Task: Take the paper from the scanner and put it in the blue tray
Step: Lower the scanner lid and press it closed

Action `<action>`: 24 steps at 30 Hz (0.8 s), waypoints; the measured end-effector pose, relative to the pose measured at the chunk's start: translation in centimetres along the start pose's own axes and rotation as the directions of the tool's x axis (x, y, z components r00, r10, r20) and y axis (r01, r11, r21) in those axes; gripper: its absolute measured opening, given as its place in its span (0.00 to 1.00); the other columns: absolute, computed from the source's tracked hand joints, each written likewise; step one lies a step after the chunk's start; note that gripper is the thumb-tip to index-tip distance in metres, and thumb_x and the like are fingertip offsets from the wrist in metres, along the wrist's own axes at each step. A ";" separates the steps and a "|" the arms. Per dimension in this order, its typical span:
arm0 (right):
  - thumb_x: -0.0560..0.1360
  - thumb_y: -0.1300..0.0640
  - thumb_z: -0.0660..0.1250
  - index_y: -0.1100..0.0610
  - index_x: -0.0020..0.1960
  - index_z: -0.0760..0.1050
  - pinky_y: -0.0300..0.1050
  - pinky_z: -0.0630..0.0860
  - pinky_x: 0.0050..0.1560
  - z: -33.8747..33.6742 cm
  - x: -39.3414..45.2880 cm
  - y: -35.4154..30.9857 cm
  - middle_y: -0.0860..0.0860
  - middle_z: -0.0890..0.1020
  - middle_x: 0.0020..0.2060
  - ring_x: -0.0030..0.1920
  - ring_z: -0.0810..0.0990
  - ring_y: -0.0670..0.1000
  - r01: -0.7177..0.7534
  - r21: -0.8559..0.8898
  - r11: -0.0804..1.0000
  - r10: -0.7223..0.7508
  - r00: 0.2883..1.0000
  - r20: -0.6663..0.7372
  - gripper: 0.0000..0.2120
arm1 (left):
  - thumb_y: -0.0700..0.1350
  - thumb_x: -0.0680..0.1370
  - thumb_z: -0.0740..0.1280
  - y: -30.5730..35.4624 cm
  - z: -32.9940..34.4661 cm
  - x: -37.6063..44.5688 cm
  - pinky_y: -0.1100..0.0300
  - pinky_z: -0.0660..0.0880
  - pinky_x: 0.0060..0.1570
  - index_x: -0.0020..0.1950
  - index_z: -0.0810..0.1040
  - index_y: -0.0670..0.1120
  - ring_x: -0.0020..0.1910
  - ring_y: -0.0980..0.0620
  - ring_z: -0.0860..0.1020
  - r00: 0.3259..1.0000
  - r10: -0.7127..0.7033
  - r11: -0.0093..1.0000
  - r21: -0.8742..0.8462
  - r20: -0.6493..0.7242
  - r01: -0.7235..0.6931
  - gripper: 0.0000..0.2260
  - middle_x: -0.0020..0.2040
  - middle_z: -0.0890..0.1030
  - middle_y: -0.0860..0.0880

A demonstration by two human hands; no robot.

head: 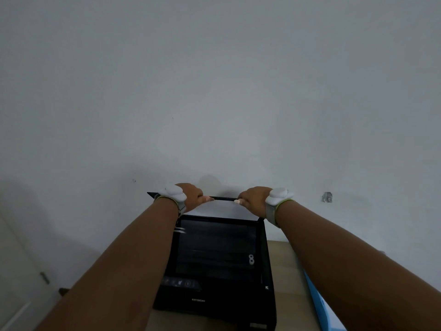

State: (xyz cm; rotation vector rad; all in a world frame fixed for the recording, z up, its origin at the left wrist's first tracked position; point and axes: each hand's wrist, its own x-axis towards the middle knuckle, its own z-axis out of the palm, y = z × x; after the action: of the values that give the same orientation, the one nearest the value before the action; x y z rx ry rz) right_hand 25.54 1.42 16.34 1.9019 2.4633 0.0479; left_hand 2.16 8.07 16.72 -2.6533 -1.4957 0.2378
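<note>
A black scanner (214, 295) stands on a wooden table, its lid (224, 199) raised towards the wall. My left hand (192, 196) and my right hand (253, 199) both grip the lid's top edge, left and right of its middle. Between them shows a white surface (222, 209); I cannot tell whether it is the lid's backing or the paper. The scanner glass (214, 249) is dark with no sheet visible on it. A strip of the blue tray (318, 302) shows at the lower right, mostly hidden by my right forearm.
The wooden table (284, 271) shows to the right of the scanner. A plain white wall (214, 91) stands close behind it. At the far left is a white door with a handle (44, 278). Both wrists carry white trackers.
</note>
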 end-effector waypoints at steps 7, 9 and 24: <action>0.77 0.39 0.57 0.54 0.69 0.68 0.49 0.72 0.64 3.1 -2.3 -3.3 0.56 0.75 0.65 0.64 0.75 0.58 0.119 0.015 0.993 -0.120 0.987 0.110 0.27 | 0.62 0.79 0.56 2.8 2.8 -3.7 0.52 0.79 0.49 0.56 0.79 0.43 0.48 0.42 0.80 0.988 0.156 0.981 0.117 0.012 -0.156 0.25 0.52 0.82 0.42; 0.76 0.40 0.59 0.55 0.70 0.68 0.49 0.71 0.65 3.9 -2.9 -4.0 0.56 0.74 0.67 0.65 0.75 0.58 0.138 0.033 0.990 -0.141 0.982 0.126 0.28 | 0.62 0.78 0.57 3.5 3.7 -4.5 0.51 0.79 0.49 0.55 0.78 0.43 0.47 0.42 0.81 0.984 0.175 0.980 0.089 0.010 -0.175 0.24 0.51 0.82 0.43; 0.75 0.40 0.61 0.55 0.76 0.57 0.49 0.57 0.77 11.0 -5.2 -5.4 0.54 0.59 0.77 0.76 0.60 0.54 0.113 0.137 0.984 -0.138 0.972 0.190 0.35 | 0.62 0.78 0.58 5.9 10.7 -7.5 0.52 0.66 0.71 0.77 0.59 0.47 0.72 0.45 0.68 0.982 0.175 0.984 -0.036 0.074 -0.172 0.32 0.76 0.65 0.46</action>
State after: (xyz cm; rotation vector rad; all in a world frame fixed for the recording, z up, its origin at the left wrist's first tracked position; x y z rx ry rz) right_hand 22.05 -4.92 5.19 1.6927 2.4954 -0.2929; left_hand 1.43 -1.38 5.98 -2.8314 -1.2967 0.3359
